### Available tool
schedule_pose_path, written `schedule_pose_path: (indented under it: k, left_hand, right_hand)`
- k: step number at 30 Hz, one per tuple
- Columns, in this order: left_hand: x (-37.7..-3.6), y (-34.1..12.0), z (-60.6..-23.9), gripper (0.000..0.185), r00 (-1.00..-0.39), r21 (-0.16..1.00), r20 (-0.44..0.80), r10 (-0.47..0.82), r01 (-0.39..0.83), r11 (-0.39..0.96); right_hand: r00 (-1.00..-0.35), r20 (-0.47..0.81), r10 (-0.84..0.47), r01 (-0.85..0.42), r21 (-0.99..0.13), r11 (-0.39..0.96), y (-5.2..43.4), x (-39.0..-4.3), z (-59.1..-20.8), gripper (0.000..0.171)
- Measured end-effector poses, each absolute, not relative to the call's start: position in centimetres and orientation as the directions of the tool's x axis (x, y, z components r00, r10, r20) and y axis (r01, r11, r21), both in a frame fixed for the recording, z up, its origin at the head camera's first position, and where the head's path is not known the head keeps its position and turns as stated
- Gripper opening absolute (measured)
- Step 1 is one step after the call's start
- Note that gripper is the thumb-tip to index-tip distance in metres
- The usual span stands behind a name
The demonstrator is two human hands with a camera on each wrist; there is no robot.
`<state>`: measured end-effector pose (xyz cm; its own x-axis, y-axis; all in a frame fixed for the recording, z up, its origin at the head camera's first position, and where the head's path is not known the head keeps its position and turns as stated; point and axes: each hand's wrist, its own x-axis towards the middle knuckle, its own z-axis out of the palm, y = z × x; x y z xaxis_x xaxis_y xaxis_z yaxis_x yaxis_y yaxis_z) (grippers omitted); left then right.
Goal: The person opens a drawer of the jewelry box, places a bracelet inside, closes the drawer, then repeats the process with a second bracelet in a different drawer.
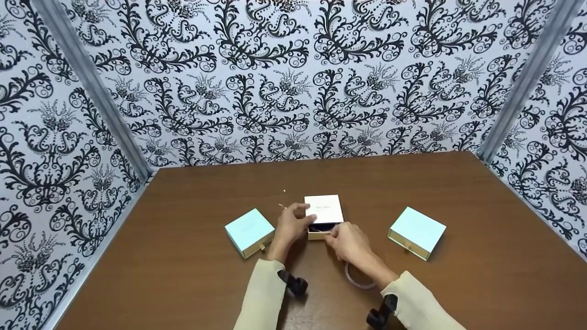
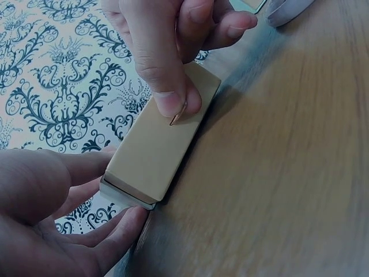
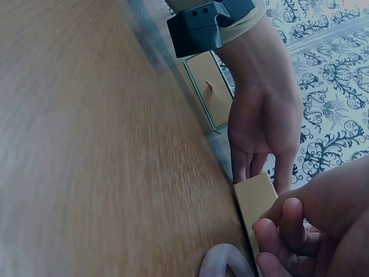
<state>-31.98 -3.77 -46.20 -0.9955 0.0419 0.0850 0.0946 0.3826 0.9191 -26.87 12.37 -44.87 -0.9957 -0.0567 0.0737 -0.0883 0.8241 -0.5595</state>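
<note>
A small white drawer box (image 1: 324,208) sits mid-table with its gold-fronted drawer (image 1: 317,236) partly slid out toward me. Something dark lines the drawer's inside. My left hand (image 1: 290,227) holds the white outer sleeve at its left end, thumb and fingers on opposite faces. With thumb and index finger, my right hand (image 1: 351,242) pinches the small pull tab (image 2: 179,115) on the drawer front (image 2: 144,153). Below the right wrist, a pale translucent bangle (image 1: 360,286) lies on the table, partly hidden by the arm. What the drawer contains is mostly hidden.
A mint drawer box (image 1: 250,229) stands left of my left hand, and another mint box (image 1: 418,231) stands to the right; both are closed. Tiny light bits (image 1: 282,206) lie behind the left hand. Patterned walls (image 1: 293,91) enclose the brown table (image 1: 183,284).
</note>
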Motion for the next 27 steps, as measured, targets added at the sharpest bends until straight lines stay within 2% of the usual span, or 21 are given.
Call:
schedule_pose_path:
  k: [12,27]
  left_hand:
    - [-31.74,-3.84,-46.00,0.037,-0.994,0.929,0.081,0.069,0.101,0.357]
    - [-31.87,-3.81,-46.05,0.038,-0.995,0.929,0.078,0.058,0.094,0.358]
  right_hand:
    - [-0.996,0.074,-0.050,-0.082,-0.538,0.839,12.30,-26.77,-44.62,0.028]
    - [-0.996,0.075,-0.052,-0.084,-0.544,0.835,12.32,-27.12,-44.76,0.032]
